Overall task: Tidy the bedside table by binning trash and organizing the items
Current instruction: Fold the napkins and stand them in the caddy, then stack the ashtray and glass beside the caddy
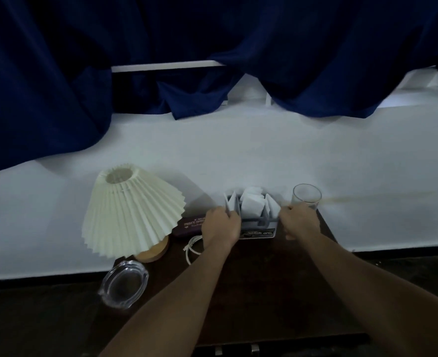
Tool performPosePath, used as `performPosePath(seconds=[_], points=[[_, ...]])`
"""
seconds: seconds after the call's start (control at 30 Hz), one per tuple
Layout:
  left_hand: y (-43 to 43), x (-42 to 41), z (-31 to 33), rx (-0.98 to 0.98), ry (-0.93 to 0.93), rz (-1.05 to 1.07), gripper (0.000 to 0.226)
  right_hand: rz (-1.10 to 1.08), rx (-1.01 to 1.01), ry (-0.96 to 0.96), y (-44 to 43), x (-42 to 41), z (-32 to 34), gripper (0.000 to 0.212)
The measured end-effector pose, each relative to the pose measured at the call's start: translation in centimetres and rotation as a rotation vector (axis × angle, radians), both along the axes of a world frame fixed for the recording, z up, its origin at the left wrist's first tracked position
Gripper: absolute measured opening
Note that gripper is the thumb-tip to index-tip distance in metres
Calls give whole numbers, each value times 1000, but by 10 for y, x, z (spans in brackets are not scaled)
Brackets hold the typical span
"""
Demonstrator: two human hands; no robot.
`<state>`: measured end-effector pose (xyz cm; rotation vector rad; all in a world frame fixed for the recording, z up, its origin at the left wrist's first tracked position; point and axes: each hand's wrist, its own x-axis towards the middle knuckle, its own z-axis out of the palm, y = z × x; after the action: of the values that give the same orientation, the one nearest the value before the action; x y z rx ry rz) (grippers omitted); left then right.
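Against the far edge of the dark tabletop (277,292), a grey divided organizer (254,215) stuffed with white papers (251,204) is grasped at its left end by the left grip (221,225) and at its right end by the right grip (299,222), with an empty glass (306,198) just right.

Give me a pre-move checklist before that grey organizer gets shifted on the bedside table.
1. Left hand on the organizer's left end: ok.
2. Right hand on its right end: ok.
3. White papers upright inside the compartments: ok.
4. Drinking glass clear of the right hand: not ok, it stands right behind the knuckles.
5. White cable out of the way: cannot tell, it lies loose by the left wrist.
6. Grip firm enough to lift: cannot tell, the fingers are mostly hidden.
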<state>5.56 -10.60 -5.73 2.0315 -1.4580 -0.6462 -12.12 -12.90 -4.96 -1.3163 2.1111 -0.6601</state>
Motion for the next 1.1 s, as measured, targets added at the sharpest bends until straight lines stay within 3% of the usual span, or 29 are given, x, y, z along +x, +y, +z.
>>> performPosePath(seconds=[0.17, 0.6, 0.8, 1.1], points=[[42, 6, 5, 16, 28, -12, 31, -42, 60, 66, 50, 6, -3, 28], [151, 113, 37, 135, -22, 137, 33, 394, 102, -25, 158, 144, 34, 25], [173, 180, 25, 179, -32, 280, 34, 510, 97, -10, 166, 212, 36, 27], [161, 243, -21, 260, -47, 416, 44, 517, 97, 128, 134, 285, -7, 36]])
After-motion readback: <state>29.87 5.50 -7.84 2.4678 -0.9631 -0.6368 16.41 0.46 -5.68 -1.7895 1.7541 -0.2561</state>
